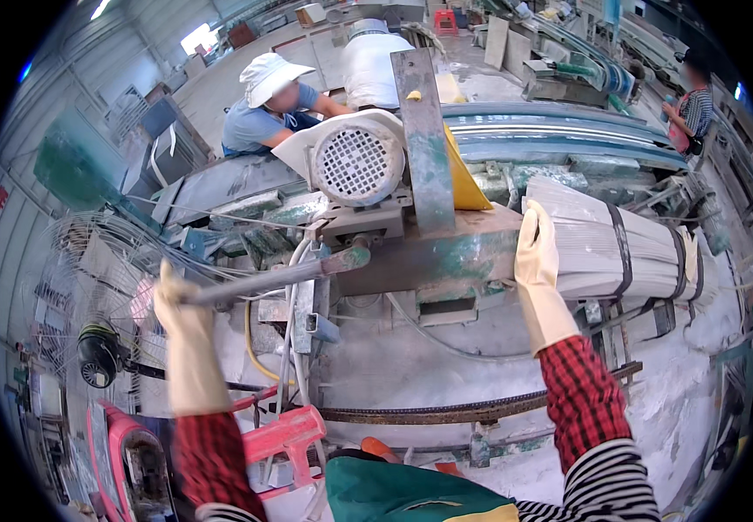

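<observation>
My left hand (178,309), in a cream rubber glove and slightly blurred, is closed round the end of a grey metal lever (263,284). This lever runs up to a machine with a round-grilled motor (357,163) and an upright steel post (430,148). My right hand (537,259), gloved alike, has its fingers stretched upward and together. Its palm side lies against the near end of a bundle of thin pale strips (577,235), beside the machine's steel bed (446,259). Dark bands (622,248) go round the bundle.
Across the machine a person in a white hat (272,109) leans in; another person (372,65) is partly hidden by the post. A third person (692,109) stands far right. A wire-caged fan (102,300) stands left, a red plastic chair (289,439) near me, a chain rail (429,412) before me.
</observation>
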Demonstrator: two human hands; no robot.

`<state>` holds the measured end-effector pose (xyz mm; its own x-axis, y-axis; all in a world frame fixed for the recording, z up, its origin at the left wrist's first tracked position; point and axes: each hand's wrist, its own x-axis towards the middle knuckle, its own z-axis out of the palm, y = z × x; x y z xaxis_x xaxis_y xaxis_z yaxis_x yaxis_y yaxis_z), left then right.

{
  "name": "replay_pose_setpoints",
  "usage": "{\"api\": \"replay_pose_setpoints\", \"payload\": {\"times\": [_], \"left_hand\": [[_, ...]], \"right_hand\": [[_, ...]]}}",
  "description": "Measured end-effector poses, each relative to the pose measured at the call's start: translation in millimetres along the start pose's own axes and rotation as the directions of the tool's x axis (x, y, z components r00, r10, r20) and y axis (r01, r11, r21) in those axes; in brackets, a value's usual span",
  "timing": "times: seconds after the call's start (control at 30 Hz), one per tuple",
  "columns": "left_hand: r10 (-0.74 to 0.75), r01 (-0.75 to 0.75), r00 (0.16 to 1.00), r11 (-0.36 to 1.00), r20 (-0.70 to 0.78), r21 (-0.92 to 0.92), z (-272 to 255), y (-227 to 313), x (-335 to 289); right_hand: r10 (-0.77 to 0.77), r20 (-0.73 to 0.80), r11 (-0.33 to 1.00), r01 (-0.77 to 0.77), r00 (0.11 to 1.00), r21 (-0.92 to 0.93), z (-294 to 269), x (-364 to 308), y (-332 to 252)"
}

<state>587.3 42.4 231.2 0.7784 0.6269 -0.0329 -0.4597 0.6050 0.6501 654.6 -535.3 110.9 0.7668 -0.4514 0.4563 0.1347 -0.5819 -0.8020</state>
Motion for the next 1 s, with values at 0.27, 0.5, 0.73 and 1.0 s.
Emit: {"api": "replay_pose_setpoints", "payload": {"times": [0.27, 0.5, 0.73, 1.0], "left_hand": [[0.067, -0.244, 0.931, 0.846, 0.358, 0.475, 354.5, -81.6, 53.1], [-0.454, -0.997, -0.058, -0.012, 0.889, -0.072, 442.7, -260.0, -159.0], [-0.784, -0.933, -0.178, 0.326, 0.595, 0.15, 201.1, -261.5, -358.8], [-0.958, -0.976, -0.171, 0.132, 0.232, -0.174, -62.6, -133.6, -272.0]], "right_hand": [[0.012, -0.004, 0.999, -0.012, 1.0, -0.031, -4.4, 2.6, -3.7], [-0.067, -0.013, 0.998, 0.067, 0.998, 0.018, 5.6, -4.0, -18.4], [0.095, 0.036, 0.738, -0.095, 0.995, 0.669, -62.9, -46.1, -18.8], [0.313, 0.757, 0.7, -0.678, 0.573, 0.224, -82.8, -181.4, -49.4]]}}
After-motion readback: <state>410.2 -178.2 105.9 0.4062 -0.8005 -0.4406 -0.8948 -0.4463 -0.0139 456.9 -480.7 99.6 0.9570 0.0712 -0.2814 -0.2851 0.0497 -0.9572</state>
